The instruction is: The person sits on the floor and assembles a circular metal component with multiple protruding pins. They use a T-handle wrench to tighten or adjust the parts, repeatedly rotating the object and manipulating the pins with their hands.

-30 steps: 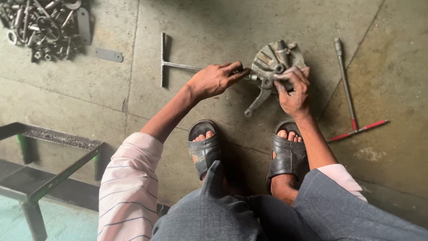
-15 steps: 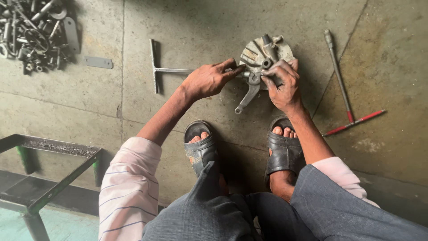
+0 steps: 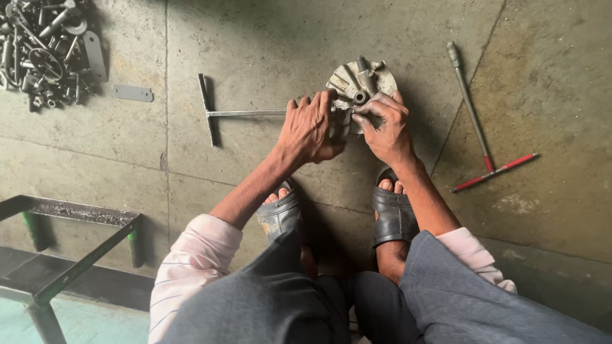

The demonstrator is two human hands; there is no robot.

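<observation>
That round metal casting [image 3: 360, 86] looks heavy, stiff and greasy, so both hands clamp its near rim, left hand [image 3: 310, 127] curled around the T-handle wrench [image 3: 236, 113], right hand [image 3: 386, 124] fingers pressed together on top.

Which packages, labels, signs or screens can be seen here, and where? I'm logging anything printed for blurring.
None in view: no package, label, sign or screen shows.
Only bare metal and tools lie on the concrete floor.
The left hand and right hand rest on a round grey metal part, unmarked as far as can be seen.
</observation>
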